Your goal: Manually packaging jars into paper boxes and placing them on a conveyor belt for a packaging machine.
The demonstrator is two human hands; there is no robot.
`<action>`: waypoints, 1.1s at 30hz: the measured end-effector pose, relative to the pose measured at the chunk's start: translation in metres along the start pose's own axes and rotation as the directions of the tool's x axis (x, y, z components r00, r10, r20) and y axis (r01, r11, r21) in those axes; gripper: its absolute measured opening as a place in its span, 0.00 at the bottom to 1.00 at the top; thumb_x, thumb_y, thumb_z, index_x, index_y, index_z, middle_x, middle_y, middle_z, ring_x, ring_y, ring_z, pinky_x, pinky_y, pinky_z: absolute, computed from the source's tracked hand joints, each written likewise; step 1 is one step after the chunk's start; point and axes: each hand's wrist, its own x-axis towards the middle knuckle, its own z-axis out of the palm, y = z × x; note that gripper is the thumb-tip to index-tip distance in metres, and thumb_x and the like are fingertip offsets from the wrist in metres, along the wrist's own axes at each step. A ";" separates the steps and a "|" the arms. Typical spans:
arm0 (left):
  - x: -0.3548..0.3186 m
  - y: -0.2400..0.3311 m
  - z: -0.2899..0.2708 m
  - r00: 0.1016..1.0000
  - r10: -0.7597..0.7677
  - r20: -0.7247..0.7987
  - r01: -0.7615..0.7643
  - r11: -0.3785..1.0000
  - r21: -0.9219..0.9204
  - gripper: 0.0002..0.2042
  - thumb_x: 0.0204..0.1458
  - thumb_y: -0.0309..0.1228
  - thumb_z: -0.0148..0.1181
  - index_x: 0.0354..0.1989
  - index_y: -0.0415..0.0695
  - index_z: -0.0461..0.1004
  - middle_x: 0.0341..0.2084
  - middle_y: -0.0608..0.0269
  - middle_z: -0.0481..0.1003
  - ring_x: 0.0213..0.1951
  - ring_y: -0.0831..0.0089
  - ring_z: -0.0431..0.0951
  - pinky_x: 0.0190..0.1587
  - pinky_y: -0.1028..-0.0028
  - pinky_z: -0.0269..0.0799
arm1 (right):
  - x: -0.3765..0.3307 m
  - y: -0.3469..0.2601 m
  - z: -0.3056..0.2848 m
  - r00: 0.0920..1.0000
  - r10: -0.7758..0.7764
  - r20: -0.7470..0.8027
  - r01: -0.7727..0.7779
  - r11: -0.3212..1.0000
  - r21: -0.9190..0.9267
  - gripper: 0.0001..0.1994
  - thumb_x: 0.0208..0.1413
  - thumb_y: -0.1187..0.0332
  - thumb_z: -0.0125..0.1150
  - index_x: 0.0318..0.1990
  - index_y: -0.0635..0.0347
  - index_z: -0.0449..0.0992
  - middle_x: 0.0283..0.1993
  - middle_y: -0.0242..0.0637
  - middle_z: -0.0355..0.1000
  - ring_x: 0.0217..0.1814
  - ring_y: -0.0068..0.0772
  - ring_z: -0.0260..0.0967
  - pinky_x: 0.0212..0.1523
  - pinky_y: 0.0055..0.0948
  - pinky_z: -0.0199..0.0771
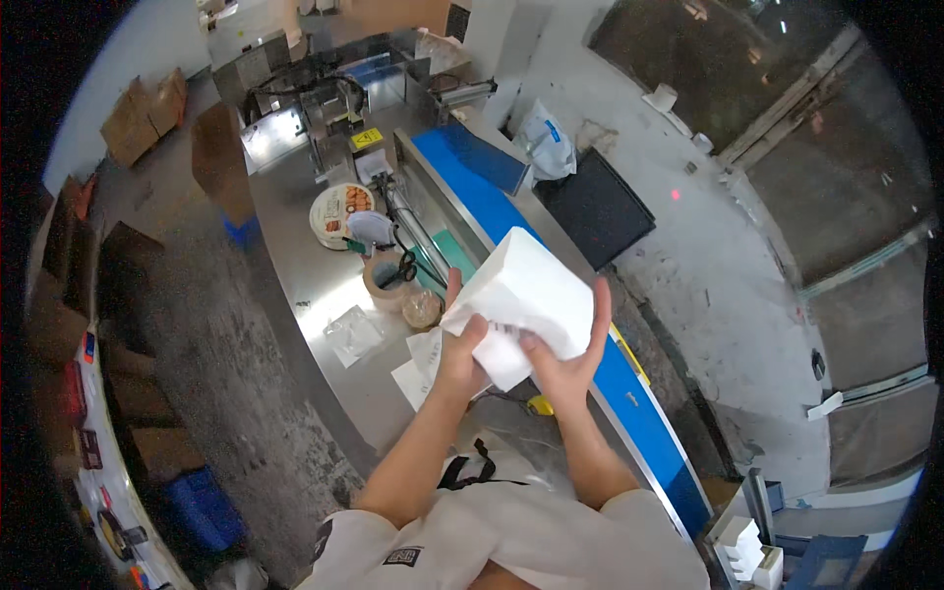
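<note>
Between my two hands is a white, block-shaped bundle (526,285) with flat sides, tilted above the metal bench; whether it is stacked paper or a wrapped pack I cannot tell. My left hand (462,356) grips its left side, thumb on the near face. My right hand (568,366) wraps its right side, fingers up along the edge and thumb in front. Faint dark print shows near the thumbs. Below my left hand, white paper slips (413,379) lie on the bench. A small yellow object (540,405) sits beside my right wrist.
The metal bench (379,405) holds a tape roll (382,285), black scissors (406,265), a round printed tub (334,221) and a clear plastic bag (353,336). Along the right runs a blue conveyor belt (629,403). Behind stand a black panel (597,208) and machinery (329,113).
</note>
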 end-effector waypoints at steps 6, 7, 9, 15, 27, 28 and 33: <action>0.005 0.018 -0.006 0.987 -0.155 0.037 0.156 0.988 -0.018 0.50 0.50 0.49 0.62 0.74 0.50 0.35 0.67 0.56 0.58 0.64 0.57 0.63 0.66 0.60 0.58 | -0.010 -0.023 0.015 0.955 -0.252 0.158 0.270 0.957 -0.104 0.61 0.38 0.68 0.78 0.73 0.64 0.34 0.65 0.50 0.57 0.65 0.43 0.61 0.63 0.39 0.61; 0.005 0.020 -0.006 0.989 -0.140 0.040 0.139 0.990 0.024 0.48 0.51 0.49 0.60 0.74 0.50 0.36 0.67 0.56 0.57 0.64 0.58 0.63 0.65 0.61 0.59 | -0.011 -0.020 0.017 0.954 -0.256 0.156 0.271 0.959 -0.083 0.63 0.38 0.65 0.80 0.73 0.65 0.32 0.66 0.51 0.55 0.66 0.44 0.60 0.64 0.39 0.59; 0.007 0.021 -0.007 0.991 -0.129 0.045 0.126 0.990 0.067 0.47 0.52 0.49 0.58 0.74 0.50 0.37 0.67 0.56 0.57 0.64 0.58 0.64 0.65 0.62 0.60 | -0.012 -0.023 0.020 0.952 -0.256 0.169 0.276 0.955 -0.109 0.64 0.37 0.64 0.81 0.73 0.65 0.32 0.66 0.51 0.55 0.66 0.44 0.59 0.64 0.39 0.59; 0.015 0.010 -0.055 0.987 -0.146 0.068 0.144 0.989 0.040 0.31 0.61 0.47 0.48 0.67 0.40 0.56 0.60 0.53 0.67 0.59 0.64 0.70 0.61 0.64 0.67 | -0.020 -0.017 0.023 0.966 -0.195 0.168 0.222 0.961 -0.164 0.64 0.34 0.69 0.82 0.73 0.63 0.33 0.65 0.50 0.56 0.67 0.44 0.59 0.65 0.41 0.60; 0.000 -0.007 -0.044 0.996 -0.062 -0.068 0.074 0.978 0.197 0.28 0.61 0.42 0.54 0.64 0.39 0.57 0.55 0.55 0.71 0.56 0.61 0.72 0.59 0.61 0.67 | -0.010 -0.001 0.031 0.997 0.067 -0.035 -0.060 0.984 0.167 0.48 0.43 0.81 0.70 0.71 0.60 0.45 0.61 0.46 0.60 0.63 0.39 0.62 0.61 0.36 0.65; 0.000 -0.006 -0.042 0.995 -0.081 -0.062 0.091 0.975 0.201 0.28 0.61 0.42 0.53 0.64 0.38 0.57 0.55 0.54 0.70 0.56 0.60 0.72 0.59 0.60 0.67 | -0.011 -0.001 0.031 0.997 0.067 -0.041 -0.060 0.987 0.152 0.49 0.43 0.81 0.71 0.71 0.60 0.45 0.61 0.46 0.60 0.63 0.39 0.62 0.61 0.36 0.65; 0.001 0.000 -0.029 0.992 -0.117 -0.040 0.122 0.981 0.152 0.28 0.62 0.44 0.49 0.65 0.39 0.57 0.56 0.52 0.70 0.56 0.59 0.72 0.60 0.59 0.66 | -0.012 -0.009 0.033 0.998 0.031 -0.056 -0.024 0.994 0.107 0.52 0.40 0.80 0.73 0.71 0.61 0.44 0.62 0.46 0.59 0.64 0.39 0.62 0.61 0.37 0.65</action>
